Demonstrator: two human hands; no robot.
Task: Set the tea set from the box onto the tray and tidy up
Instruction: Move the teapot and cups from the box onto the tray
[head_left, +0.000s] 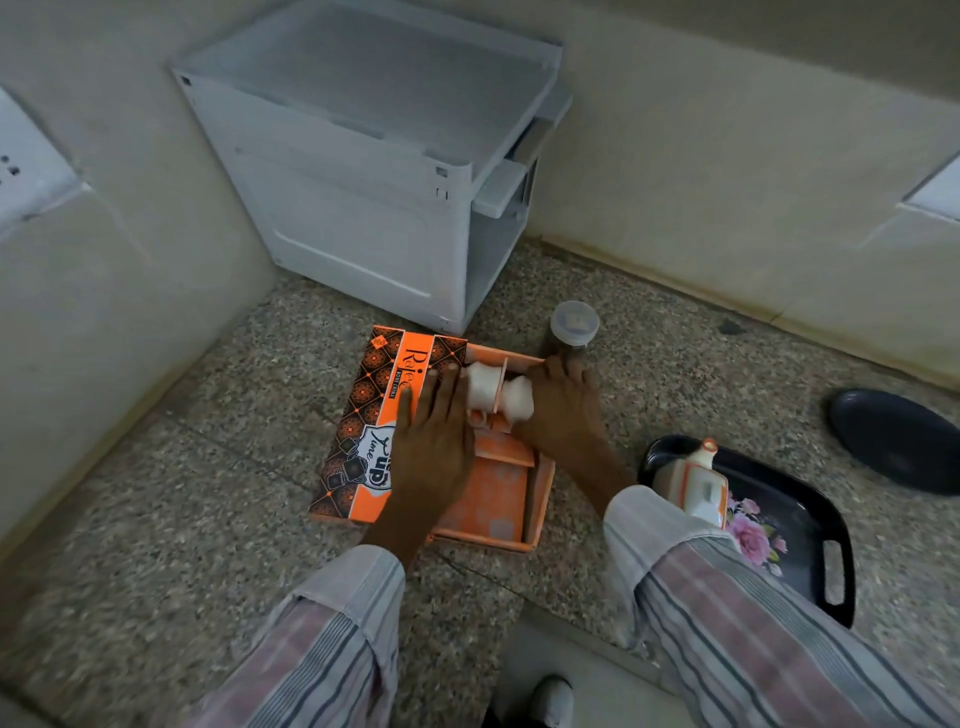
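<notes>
An orange tea-set box lies open on the speckled counter, its patterned lid folded out to the left. Two white paper-wrapped cups sit in the far compartments, split by a cardboard divider. My left hand rests flat across the lid's edge, fingers stretched out and touching the left wrapped cup. My right hand curls around the right wrapped cup at the box's far right corner. A white and orange teapot stands on the black floral tray to the right.
A grey plastic storage unit stands at the back against the wall. A lidded jar stands just behind the box. A dark plate lies at the far right. Walls close in on the left and the back.
</notes>
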